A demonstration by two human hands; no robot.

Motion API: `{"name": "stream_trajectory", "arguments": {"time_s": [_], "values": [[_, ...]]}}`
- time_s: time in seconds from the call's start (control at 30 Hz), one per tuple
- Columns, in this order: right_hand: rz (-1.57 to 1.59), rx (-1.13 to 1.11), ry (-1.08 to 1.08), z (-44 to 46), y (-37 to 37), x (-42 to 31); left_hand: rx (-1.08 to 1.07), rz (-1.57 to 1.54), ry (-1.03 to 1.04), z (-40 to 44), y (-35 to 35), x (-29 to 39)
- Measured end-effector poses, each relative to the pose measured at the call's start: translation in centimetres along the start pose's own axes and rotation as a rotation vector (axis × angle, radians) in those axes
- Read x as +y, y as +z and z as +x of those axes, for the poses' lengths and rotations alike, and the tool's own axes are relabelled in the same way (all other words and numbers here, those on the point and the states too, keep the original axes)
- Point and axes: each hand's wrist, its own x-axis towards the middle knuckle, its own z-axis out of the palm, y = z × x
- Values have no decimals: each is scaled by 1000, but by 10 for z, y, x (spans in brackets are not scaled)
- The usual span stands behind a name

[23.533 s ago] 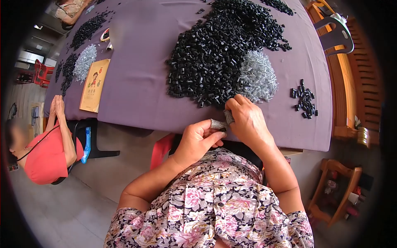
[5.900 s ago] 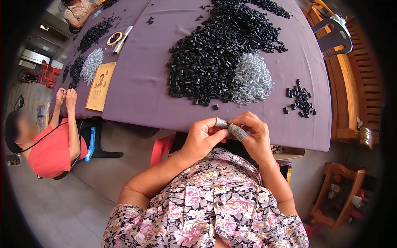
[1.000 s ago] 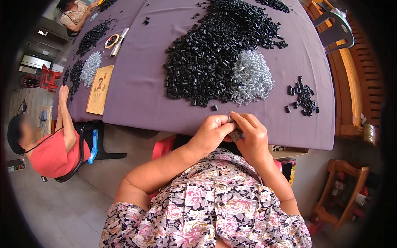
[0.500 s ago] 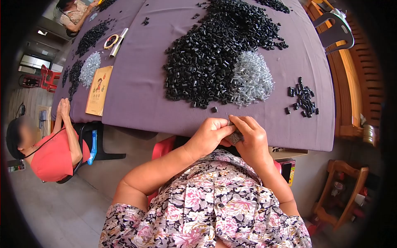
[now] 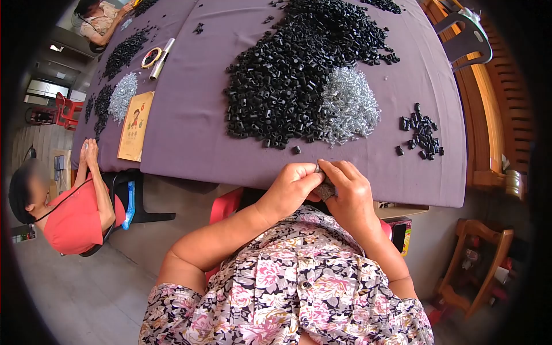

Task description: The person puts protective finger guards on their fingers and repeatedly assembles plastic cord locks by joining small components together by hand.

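Observation:
My left hand and my right hand meet at the near table edge, fingers pinched together. Grey wrapping covers a finger between them. Whatever small thing they grip is hidden by the fingers. Beyond my hands lies a large heap of black cylindrical parts, with a pile of clear, shiny small springs against its right side. One black part sits apart, just in front of the heap. To the right is a small group of black parts.
A purple cloth covers the table. Left are a yellow booklet, a tape roll, a silvery roll and more piles. A person in red sits left; another person is at the far left. A grey chair stands right.
Since the earliest frame, my right hand has left the piles' edge and closed in against my left hand. The small right-hand group has grown slightly. Over the last second my hands barely move.

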Motion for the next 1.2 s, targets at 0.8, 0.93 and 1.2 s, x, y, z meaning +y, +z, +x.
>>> {"name": "stream_trajectory", "arguments": {"time_s": [0.8, 0.93, 1.2], "values": [[14, 21, -41, -6, 5, 2, -35, 60, 7, -2, -2, 3], [1, 29, -63, -5, 5, 3, -40, 65, 13, -3, -2, 2], [102, 30, 46, -4, 11, 4, 32, 24, 59, -5, 3, 2]]}}
